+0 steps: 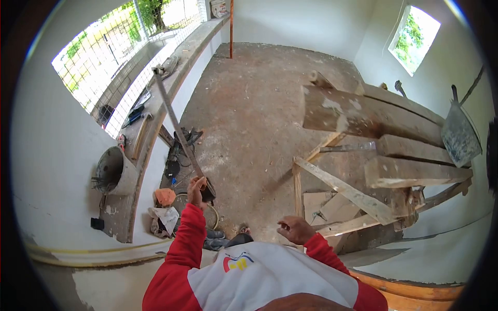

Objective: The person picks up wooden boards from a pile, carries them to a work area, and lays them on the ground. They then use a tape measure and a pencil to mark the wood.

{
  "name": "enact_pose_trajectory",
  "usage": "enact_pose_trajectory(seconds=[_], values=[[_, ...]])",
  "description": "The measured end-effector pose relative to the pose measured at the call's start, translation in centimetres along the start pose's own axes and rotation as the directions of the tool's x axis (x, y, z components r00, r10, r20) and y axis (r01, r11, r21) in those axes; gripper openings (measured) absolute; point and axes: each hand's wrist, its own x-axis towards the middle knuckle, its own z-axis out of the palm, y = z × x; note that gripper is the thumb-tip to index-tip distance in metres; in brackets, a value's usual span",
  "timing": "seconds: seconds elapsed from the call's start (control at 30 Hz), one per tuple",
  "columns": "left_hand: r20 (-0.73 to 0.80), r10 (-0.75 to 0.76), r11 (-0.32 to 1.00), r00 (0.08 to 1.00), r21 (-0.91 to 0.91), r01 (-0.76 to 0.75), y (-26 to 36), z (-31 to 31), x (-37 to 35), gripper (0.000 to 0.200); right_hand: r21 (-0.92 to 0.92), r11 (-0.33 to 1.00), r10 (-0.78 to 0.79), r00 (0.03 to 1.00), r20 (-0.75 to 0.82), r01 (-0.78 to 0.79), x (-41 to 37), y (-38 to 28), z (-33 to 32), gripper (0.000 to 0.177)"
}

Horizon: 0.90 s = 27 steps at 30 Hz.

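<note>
My left hand (195, 193), in a red sleeve, is closed around the lower end of a long-handled tool (179, 132). The shaft slants up and away towards the window ledge, and a dark, blocky head (209, 191) sits just beside my fingers. What kind of tool it is, I cannot make out. To the right, my right hand (295, 229) hangs in front of my body with its fingers loosely bent and apart. Nothing shows in it. Close by stands the wooden trestle (297, 186) with thick planks (373, 115) on top.
On the left ledge (181, 75) lie a bucket (110, 168) on its side, a wooden piece (140, 137) and small tools. Shoes (215, 241), a bag (164, 220) and an orange lump (165, 196) lie on the floor beneath. A dirty shovel-like blade (460, 135) rests by the planks.
</note>
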Motion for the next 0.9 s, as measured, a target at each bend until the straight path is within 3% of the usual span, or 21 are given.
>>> enact_pose_trajectory(seconds=[0.1,0.17,0.3,0.4,0.43,0.53,0.6,0.67,0.73,0.83,0.9], values=[[0.005,-0.144,0.989,0.99,0.027,0.144,0.5,-2.3,1.0,0.023,0.037,0.999,0.04,0.999,0.027,-0.041,5.2,-0.8,0.9,0.026],[0.037,-0.275,0.961,0.961,0.013,0.275,3.5,1.0,-1.3,0.022,0.058,0.998,0.041,0.999,-0.005,-0.041,7.6,-0.3,1.6,0.022],[0.152,-0.4,0.907,0.904,0.206,0.367,5.4,2.3,-0.1,0.02,0.06,0.998,0.019,1.0,0.006,-0.02,12.3,1.4,2.1,0.016],[0.227,-0.526,0.833,0.82,0.334,0.441,6.2,4.0,2.4,0.02,0.053,0.998,-0.027,0.996,-0.091,0.032,16.7,2.6,1.9,0.017],[0.233,-0.552,0.816,0.801,0.348,0.461,6.7,4.7,3.4,0.021,0.114,0.992,0.064,0.995,-0.071,-0.055,18.5,2.0,1.1,0.019],[0.285,-0.617,0.772,0.733,0.399,0.495,7.5,6.9,7.3,0.027,0.222,0.974,0.078,0.986,-0.148,-0.044,24.1,4.1,1.6,0.019],[0.345,-0.608,0.785,0.715,0.393,0.478,7.7,8.5,10.5,0.031,0.482,0.874,-0.007,0.993,-0.116,0.063,28.6,9.6,4.1,0.021],[0.452,-0.587,0.804,0.672,0.422,0.419,8.5,11.7,13.3,0.031,0.628,0.777,0.091,0.982,-0.164,0.033,32.3,8.9,2.7,0.023],[0.435,-0.65,0.745,0.623,0.527,0.408,9.0,14.6,16.2,0.033,0.451,0.887,0.049,0.952,-0.301,0.097,33.7,4.9,-1.6,0.019],[0.497,-0.659,0.732,0.565,0.597,0.329,8.6,17.9,20.6,0.036,0.183,0.983,0.059,0.92,-0.387,0.014,36.4,6.3,-4.5,0.014],[0.503,-0.684,0.703,0.529,0.648,0.293,8.0,19.6,22.8,0.038,0.156,0.986,0.12,0.887,-0.447,-0.055,37.0,6.2,-6.6,0.017]])
